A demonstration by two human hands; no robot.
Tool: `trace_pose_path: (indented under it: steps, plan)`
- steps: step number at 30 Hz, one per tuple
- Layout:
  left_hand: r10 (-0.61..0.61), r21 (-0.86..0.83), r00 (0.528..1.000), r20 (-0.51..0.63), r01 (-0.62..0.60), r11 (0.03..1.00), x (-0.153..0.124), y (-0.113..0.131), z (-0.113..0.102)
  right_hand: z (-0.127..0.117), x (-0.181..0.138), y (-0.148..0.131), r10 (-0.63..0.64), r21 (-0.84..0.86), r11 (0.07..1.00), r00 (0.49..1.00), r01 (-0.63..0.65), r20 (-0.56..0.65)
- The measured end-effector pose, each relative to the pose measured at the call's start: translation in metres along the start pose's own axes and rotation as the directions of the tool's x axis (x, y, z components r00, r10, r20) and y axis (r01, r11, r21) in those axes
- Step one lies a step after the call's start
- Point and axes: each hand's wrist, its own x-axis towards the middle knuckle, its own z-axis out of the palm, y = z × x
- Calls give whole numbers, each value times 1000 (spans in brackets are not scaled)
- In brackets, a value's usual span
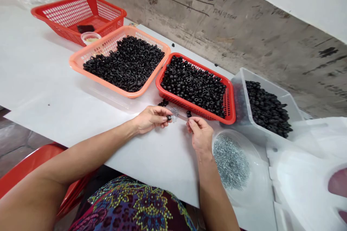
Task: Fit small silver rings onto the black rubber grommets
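- Far left, well beyond the fingers: a red plastic basket [67,11] holds a dark flat object [85,28], with a small plastic tub [90,37] at its corner.
- Beyond the left fingers: a peach plastic basket [103,81] is heaped with black beads [123,65]. These look hard and light, and being so small, they are best lifted by the handful.
- At the left fingers: the left hand [151,120] is closed in a pinch, with a small black bead [169,117] at its fingertips. The bead's round outer wall looks like the natural place to hold it, though it may prove slippery.
- Just ahead of the left fingers: a small group of loose black beads [163,103] lies on the white table [81,94].
- Between the hands: a loose tangle of tiny metal rings [175,114] sits on the table. They look light, stiff and fiddly, suited to fingertip work.
- At the right fingers: the right hand [199,134] is pinched, thumb against fingertip. Whether it holds anything tiny cannot be told. Two black beads [189,114] lie just ahead of it, beside a red plastic basket [230,101] full of similar beads.
- Right of the right fingers: a clear plastic bowl [238,140] holds more metal rings [231,161].
- Farthest right: a clear plastic bin [246,86] holds black beads [267,108], near a white plastic bag [306,173].
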Motion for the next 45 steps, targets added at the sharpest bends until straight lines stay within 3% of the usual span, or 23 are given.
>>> trace_pose_path:
  steps: [3,8,16,20,23,25,28,32,34,39,45]
  plan:
    - [46,-75,998,-45,-49,996,1,9,-5,-7,4,6,-117,-255,963,987,85,-112]
    - [68,-102,993,-99,-78,992,2,17,-9,-10,5,14,-242,-519,838,967,169,-75]
    - [85,-119,977,-195,-110,987,7,24,-15,-5,18,36,-321,-610,764,944,209,-79]
    - [68,-190,980,-188,-104,976,9,26,-18,-1,23,39,-329,-622,758,938,196,-106]
    - [65,-248,982,-179,-109,963,10,28,-19,1,21,37,-407,-625,739,906,250,-119]
    - [68,-271,978,-199,-122,955,11,29,-19,3,16,33,-480,-629,701,874,335,-69]
    - [73,-290,967,-243,-144,946,12,32,-19,11,7,22,-555,-615,601,821,510,139]
    - [85,-303,971,-222,-152,941,13,31,-21,33,1,2,-537,-613,460,752,642,383]
    - [91,-302,976,-199,-149,942,13,29,-23,49,3,-8,-482,-685,384,768,619,422]
    - [109,-306,983,-146,-150,940,14,27,-26,89,10,-23,-296,-861,224,873,457,387]
    - [109,-298,986,-122,-142,944,15,25,-25,113,11,-28,-139,-914,219,938,341,316]
